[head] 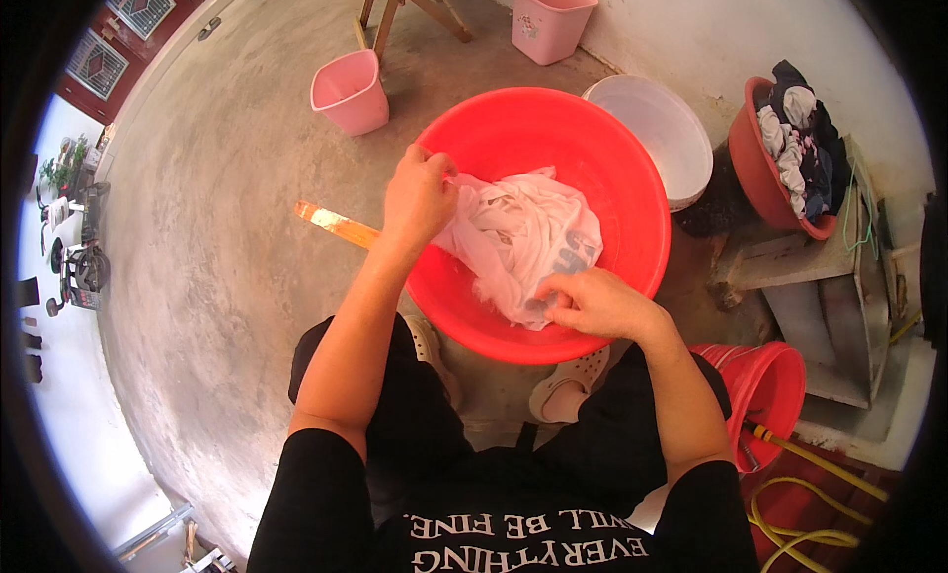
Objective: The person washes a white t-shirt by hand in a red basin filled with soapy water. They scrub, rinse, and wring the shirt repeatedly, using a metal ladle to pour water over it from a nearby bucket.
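A large red plastic basin [629,225] stands on the floor before me. In it lies a crumpled, wet-looking white cloth garment [518,218] with a dark print near its lower right. My left hand [421,195] is over the basin's left rim, its fingers pinching the garment's left edge. My right hand [592,303] is at the garment's lower right part, with thumb and bent fingers closed on the fabric beside the print. Between the two hands the cloth lies bunched in folds.
Two pink bins [352,103], [552,25] and a wooden stand [404,10] are beyond the basin. At right are a white round tub [655,132], a reddish basin of clothes [755,166], a metal box-like object [822,314], a red bucket [774,395] and a yellow hose [829,469]. A wooden piece [337,225] sticks out left.
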A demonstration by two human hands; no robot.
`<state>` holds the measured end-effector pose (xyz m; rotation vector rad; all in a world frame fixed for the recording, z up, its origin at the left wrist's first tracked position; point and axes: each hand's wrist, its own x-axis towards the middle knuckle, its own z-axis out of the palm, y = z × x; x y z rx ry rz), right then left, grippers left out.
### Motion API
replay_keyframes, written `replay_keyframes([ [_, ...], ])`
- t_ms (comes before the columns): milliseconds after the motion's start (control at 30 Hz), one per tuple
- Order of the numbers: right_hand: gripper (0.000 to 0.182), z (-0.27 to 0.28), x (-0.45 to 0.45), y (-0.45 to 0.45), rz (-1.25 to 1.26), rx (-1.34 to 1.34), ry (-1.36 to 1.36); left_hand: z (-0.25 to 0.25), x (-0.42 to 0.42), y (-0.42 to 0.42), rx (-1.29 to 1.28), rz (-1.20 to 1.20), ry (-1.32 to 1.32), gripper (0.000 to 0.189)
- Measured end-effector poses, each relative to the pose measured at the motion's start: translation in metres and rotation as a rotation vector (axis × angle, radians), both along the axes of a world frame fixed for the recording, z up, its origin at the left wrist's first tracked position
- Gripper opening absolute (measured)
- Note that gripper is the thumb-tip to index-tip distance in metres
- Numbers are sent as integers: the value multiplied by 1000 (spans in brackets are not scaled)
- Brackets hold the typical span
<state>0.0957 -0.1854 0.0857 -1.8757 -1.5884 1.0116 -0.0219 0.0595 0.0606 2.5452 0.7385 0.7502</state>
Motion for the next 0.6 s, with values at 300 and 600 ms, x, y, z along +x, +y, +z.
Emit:
replay_keyframes([
  [300, 23, -42, 24, 35, -383, 148, -246, -42, 3, -45, 58, -463, 489, 13],
  [600, 26, -93, 23, 82, -519, 65, -577, -33, -10, -64, 175, -534, 657, 15],
])
